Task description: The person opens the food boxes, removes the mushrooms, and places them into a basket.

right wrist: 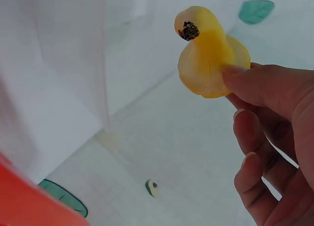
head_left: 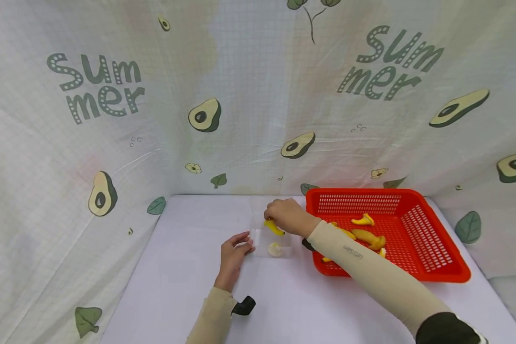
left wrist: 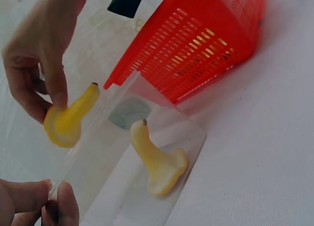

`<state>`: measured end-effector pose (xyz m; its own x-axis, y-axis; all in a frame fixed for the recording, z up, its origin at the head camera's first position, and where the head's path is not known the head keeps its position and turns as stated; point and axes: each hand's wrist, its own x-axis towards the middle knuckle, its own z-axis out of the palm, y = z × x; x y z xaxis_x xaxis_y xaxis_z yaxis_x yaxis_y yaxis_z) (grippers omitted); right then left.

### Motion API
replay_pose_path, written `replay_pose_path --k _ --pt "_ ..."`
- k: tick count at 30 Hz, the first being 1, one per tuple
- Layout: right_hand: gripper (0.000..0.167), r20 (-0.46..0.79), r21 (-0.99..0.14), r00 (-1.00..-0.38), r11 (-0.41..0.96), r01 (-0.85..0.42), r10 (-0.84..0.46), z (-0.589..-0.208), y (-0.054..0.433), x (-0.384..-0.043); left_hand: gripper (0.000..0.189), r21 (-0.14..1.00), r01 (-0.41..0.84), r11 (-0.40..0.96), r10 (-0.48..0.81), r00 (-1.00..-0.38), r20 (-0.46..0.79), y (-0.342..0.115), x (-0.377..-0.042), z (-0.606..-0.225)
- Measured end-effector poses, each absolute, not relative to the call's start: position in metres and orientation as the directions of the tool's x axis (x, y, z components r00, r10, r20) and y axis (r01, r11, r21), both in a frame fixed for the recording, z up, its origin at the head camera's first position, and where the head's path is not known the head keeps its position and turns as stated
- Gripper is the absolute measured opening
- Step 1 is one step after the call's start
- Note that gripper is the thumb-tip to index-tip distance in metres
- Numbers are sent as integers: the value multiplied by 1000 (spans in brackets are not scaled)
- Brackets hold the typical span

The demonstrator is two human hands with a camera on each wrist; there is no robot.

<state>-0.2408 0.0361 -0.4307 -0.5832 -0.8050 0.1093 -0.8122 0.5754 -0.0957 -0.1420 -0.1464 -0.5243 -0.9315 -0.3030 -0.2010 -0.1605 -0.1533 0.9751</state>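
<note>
My right hand (head_left: 290,217) pinches a yellow mushroom (head_left: 275,228) by its cap, between thumb and fingers, above a clear plastic box (head_left: 262,252). The dark-tipped stem (right wrist: 188,31) points away from the fingers in the right wrist view. Another mushroom, paler (left wrist: 159,164), lies in the box with its cap near one end. At the box's left side, my left hand (head_left: 233,258) grips the edge between thumb and fingers (left wrist: 67,201).
A red slotted basket (head_left: 430,276) stands to the right of the box, with several yellow and brownish mushrooms (head_left: 365,236) inside; my right forearm crosses over its near left corner. Behind the white table (head_left: 176,267) hangs a printed cloth (head_left: 249,95).
</note>
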Motion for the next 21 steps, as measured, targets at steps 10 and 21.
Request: replay_pose_path --k 10,21 --pt "16 198 -240 -614 569 -786 -764 -405 71 -227 39 975 -156 -161 -303 -932 -199 -147 -143 -528" --pt "18 239 -328 -653 573 -751 -719 -394 111 -216 41 974 -140 -179 -296 -936 -190 -147 -144 -527"
